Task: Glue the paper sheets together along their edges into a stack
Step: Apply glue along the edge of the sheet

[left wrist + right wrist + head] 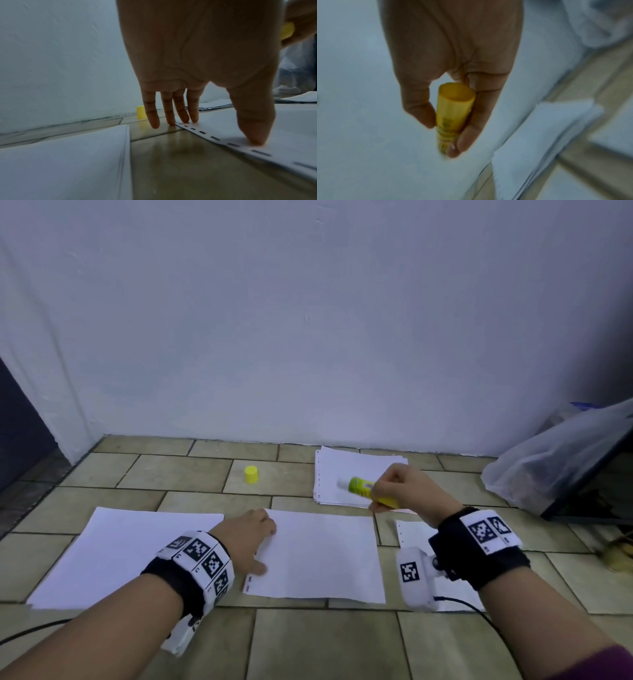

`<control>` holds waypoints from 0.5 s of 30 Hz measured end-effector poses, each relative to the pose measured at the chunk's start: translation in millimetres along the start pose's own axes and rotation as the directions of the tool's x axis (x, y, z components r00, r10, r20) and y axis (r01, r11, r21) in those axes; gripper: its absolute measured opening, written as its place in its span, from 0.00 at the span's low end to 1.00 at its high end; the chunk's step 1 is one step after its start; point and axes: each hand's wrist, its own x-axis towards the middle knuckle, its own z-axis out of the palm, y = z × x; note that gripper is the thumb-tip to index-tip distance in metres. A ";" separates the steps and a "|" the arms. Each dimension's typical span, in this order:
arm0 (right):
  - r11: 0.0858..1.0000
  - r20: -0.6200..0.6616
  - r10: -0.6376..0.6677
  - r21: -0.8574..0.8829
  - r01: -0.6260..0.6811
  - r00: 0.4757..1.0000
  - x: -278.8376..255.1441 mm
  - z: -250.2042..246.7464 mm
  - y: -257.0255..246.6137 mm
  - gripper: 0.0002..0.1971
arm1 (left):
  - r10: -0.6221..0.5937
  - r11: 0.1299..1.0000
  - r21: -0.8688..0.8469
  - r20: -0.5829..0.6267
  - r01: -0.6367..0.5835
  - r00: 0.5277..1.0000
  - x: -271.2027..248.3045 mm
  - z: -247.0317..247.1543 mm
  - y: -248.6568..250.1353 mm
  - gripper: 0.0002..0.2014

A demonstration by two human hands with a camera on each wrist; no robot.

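A white sheet (318,556) with a punched left edge (212,138) lies on the tiled floor in front of me. My left hand (251,537) presses that edge flat with straight fingers (181,116) and thumb. In the air over a far pile of sheets (339,470), my right hand (407,489) grips an uncapped yellow glue stick (368,489), its white tip pointing left. The wrist view shows thumb and fingers curled round the glue stick (452,115). A thicker stack of paper (126,556) lies to the left. The yellow cap (251,474) stands near the wall.
Another sheet (414,534) lies under my right wrist. A clear plastic bag (555,460) and a dark slanted object sit at the right by the wall. Black cables trail along the floor near both forearms. The wall closes off the far side.
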 end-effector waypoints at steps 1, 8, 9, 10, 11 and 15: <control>0.984 0.022 0.038 0.174 -0.041 0.999 3.8 5.8 -2.4 0.05 | -0.008 1.000 0.018 -0.011 0.008 1.000 -0.3 0.5 0.3 0.34; 0.889 0.224 0.079 0.424 -0.171 0.971 45.9 65.8 -3.1 0.05 | 0.001 1.000 -0.017 -0.045 -0.002 0.999 2.4 11.7 -3.9 0.37; 0.921 0.154 0.081 0.365 -0.133 0.985 55.1 77.1 -3.3 0.08 | 0.009 1.000 -0.027 -0.044 -0.010 0.999 2.5 12.4 -5.5 0.38; 0.950 0.080 0.079 0.297 -0.099 0.994 63.6 87.6 -3.7 0.11 | 0.012 0.999 -0.033 -0.040 -0.014 0.999 2.7 12.9 -7.0 0.39; 0.974 0.011 0.067 0.214 -0.067 0.998 71.3 96.9 -4.9 0.15 | 0.014 0.999 -0.039 -0.032 -0.016 0.999 2.6 12.9 -8.2 0.40; 0.984 -0.125 -0.058 -0.173 0.036 0.990 93.8 122.3 -10.5 0.21 | 0.021 0.997 -0.070 -0.023 -0.023 1.000 2.7 13.0 -10.7 0.40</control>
